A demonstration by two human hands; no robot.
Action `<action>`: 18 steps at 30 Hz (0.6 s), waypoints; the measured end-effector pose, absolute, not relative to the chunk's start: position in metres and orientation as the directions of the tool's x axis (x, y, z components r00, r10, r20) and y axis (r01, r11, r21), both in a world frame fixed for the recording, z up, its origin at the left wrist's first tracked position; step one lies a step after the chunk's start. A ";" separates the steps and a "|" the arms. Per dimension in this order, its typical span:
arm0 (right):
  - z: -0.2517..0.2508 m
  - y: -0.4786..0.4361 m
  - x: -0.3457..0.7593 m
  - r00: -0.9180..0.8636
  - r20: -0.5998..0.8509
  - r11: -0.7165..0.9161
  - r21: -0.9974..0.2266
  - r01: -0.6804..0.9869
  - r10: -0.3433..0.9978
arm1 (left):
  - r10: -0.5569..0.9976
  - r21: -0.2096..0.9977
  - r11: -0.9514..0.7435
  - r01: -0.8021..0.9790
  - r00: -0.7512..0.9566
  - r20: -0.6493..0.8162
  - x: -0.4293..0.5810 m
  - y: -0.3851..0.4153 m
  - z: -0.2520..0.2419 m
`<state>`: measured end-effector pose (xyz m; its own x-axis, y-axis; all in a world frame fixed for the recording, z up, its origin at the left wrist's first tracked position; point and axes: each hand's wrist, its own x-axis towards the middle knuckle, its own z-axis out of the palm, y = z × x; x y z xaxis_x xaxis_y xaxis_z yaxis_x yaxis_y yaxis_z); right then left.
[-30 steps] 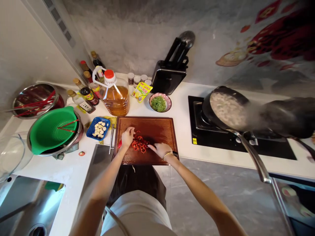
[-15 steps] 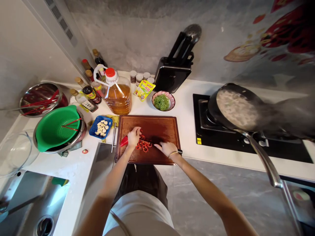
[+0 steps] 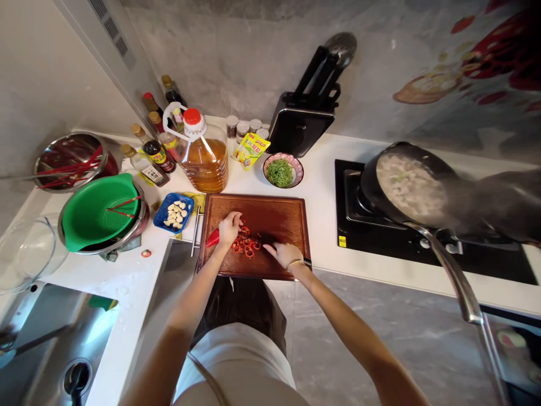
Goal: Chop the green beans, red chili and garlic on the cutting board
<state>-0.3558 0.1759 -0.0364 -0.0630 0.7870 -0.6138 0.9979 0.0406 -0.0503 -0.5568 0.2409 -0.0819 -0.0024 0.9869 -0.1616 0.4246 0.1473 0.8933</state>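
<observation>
Grey marbled wall (image 3: 253,62) behind white desk (image 3: 325,163); red food mural (image 3: 490,56) upper right. Grey stone-look floor (image 3: 338,344). Steel sink (image 3: 34,344) left, black hob (image 3: 426,251) right. Even light.

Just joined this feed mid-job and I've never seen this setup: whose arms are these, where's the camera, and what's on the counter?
There is no machine here: a person works with two bare hands, and the single camera sits on their head, looking down. The left hand pins a red pepper on the cutting board, beside cut pepper rings. The right hand grips a dark handle, likely a knife; its blade is hard to see. Around the board: an oil bottle, a blue dish of garlic, a bowl of greens and a pan on the stove.
</observation>
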 end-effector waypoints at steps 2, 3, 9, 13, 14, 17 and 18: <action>-0.033 0.178 -0.354 -0.089 -0.609 0.051 -0.080 0.996 0.788 | 0.987 0.907 0.147 0.395 0.008 -0.163 -0.559 0.245 -0.076; -0.029 0.182 -0.353 -0.103 -0.604 0.057 -0.094 0.994 0.790 | 0.988 0.917 0.140 0.373 0.007 -0.153 -0.561 0.248 -0.074; -0.021 0.218 -0.351 -0.163 -0.610 0.126 -0.103 0.987 0.775 | 0.991 0.935 0.126 0.331 -0.082 -0.105 -0.570 0.264 -0.078; -0.032 0.228 -0.350 -0.151 -0.623 0.142 -0.064 0.988 0.768 | 0.990 0.928 0.140 0.346 -0.070 -0.124 -0.563 0.266 -0.088; -0.034 0.228 -0.349 -0.149 -0.619 0.142 -0.061 0.988 0.771 | 0.991 0.924 0.134 0.358 -0.076 -0.114 -0.562 0.266 -0.089; -0.036 0.224 -0.347 -0.166 -0.610 0.158 -0.068 0.985 0.775 | 0.991 0.928 0.131 0.348 -0.075 -0.112 -0.563 0.263 -0.090; -0.036 0.222 -0.347 -0.177 -0.609 0.169 -0.071 0.983 0.773 | 0.991 0.937 0.133 0.323 -0.067 -0.117 -0.564 0.261 -0.091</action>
